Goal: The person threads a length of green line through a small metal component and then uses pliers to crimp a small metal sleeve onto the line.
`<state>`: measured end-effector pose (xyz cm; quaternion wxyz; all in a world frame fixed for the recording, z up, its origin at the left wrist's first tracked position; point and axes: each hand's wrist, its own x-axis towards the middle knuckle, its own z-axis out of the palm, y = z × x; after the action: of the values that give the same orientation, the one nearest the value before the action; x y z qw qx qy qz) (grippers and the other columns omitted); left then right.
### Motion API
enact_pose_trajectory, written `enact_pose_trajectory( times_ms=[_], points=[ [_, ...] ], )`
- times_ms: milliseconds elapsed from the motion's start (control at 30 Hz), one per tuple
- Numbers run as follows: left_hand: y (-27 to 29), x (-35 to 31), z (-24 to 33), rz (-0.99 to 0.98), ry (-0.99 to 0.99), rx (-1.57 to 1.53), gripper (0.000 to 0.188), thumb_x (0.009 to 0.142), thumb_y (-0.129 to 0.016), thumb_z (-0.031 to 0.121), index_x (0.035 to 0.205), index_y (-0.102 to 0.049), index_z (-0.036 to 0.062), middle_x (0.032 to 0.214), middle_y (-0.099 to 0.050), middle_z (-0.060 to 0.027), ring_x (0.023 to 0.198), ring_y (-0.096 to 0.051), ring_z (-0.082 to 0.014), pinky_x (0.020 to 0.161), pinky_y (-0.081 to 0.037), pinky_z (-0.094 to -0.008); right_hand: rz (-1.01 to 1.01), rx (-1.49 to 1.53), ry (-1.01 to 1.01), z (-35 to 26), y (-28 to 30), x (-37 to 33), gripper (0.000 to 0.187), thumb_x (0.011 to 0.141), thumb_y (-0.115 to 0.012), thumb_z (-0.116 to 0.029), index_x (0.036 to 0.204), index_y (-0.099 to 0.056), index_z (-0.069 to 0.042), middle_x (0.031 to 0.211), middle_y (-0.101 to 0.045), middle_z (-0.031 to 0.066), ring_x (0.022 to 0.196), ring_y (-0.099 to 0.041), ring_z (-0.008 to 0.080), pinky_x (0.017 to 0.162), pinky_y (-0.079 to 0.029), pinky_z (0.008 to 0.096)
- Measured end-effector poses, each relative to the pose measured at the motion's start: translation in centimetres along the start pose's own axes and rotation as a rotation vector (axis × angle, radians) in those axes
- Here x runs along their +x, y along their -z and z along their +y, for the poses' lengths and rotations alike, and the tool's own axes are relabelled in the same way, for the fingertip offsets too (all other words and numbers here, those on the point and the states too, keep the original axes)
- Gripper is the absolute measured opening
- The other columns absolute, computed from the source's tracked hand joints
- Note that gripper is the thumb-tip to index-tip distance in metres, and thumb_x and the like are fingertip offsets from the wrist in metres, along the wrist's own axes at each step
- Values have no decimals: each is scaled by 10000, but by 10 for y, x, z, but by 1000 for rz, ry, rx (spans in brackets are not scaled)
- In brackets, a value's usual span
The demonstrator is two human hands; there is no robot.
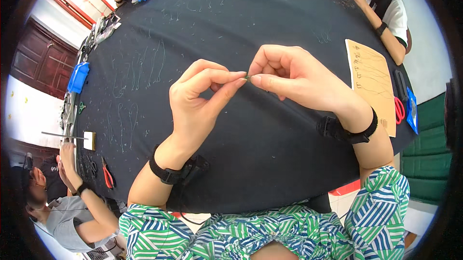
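From where I stand, the small green thread [248, 77] sits up in the air over the black cloth [270, 173], right between the person's two hands. The left hand [202, 88] has it nipped between thumb and forefinger, with the other fingers folded in; the right hand [299, 74] closes thumb and forefinger on it from the other side, the two sets of fingertips almost meeting. So little of it shows that I can't say for sure whether it is thread or fine wire, or how far it runs back under the fingers. I'd expect it to weigh next to nothing, bend easily and perhaps slide under dry skin, so a fingertip pinch close to each end looks the best hold, with only a gentle pull. There is good room for the elbows: the cloth spreads broad below the wrists down to its curved near edge. To the left, thin loops [132, 120] lie flat and could be dragged by a sleeve; pliers [107, 175] rest farther out. On the right, the brown sheet [378, 108] and red scissors [400, 110] sit near the rim, beside the right forearm.
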<state>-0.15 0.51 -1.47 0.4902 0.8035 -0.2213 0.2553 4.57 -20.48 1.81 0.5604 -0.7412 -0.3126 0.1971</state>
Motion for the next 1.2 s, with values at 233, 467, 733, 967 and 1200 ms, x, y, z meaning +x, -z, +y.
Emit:
enact_pose_trajectory(
  times_ms=[233,467,733,967,1200],
  points=[
    [1,-1,2,-2,-15,-5,145,774,-771,-3,909,-743,41,831,-648,-30,696,-607,-91,593,-487,-223,-13,-38,78,-2,2,0,192,914,-618,-177,912,-626,15,650,-561,-8,604,-471,49,540,-378,249],
    [1,-1,2,-6,-36,-4,141,774,-770,-2,906,-742,41,832,-650,-33,690,-606,-91,591,-487,-224,-15,-40,88,-2,2,0,195,923,-618,-178,907,-623,16,646,-547,-14,610,-461,44,539,-374,246],
    [-3,-4,2,-4,60,-83,92,803,-751,10,891,-726,6,804,-643,-32,666,-571,-75,587,-453,-214,5,-78,104,-3,0,-3,140,941,-623,-125,901,-606,9,626,-398,-78,590,-327,13,526,-266,215],
    [-2,-5,4,0,123,-130,71,813,-750,29,875,-721,7,789,-638,-30,658,-532,-68,588,-428,-212,65,-142,147,2,-1,-1,174,897,-625,-158,885,-627,15,558,-411,-20,543,-366,56,503,-315,271],
    [-1,-6,6,-50,79,-71,45,861,-700,1,904,-702,-9,852,-618,-28,747,-551,-60,636,-414,-196,42,-123,107,-2,-2,-2,143,942,-613,-122,912,-602,18,637,-424,-82,585,-334,5,515,-275,210]
  ],
)
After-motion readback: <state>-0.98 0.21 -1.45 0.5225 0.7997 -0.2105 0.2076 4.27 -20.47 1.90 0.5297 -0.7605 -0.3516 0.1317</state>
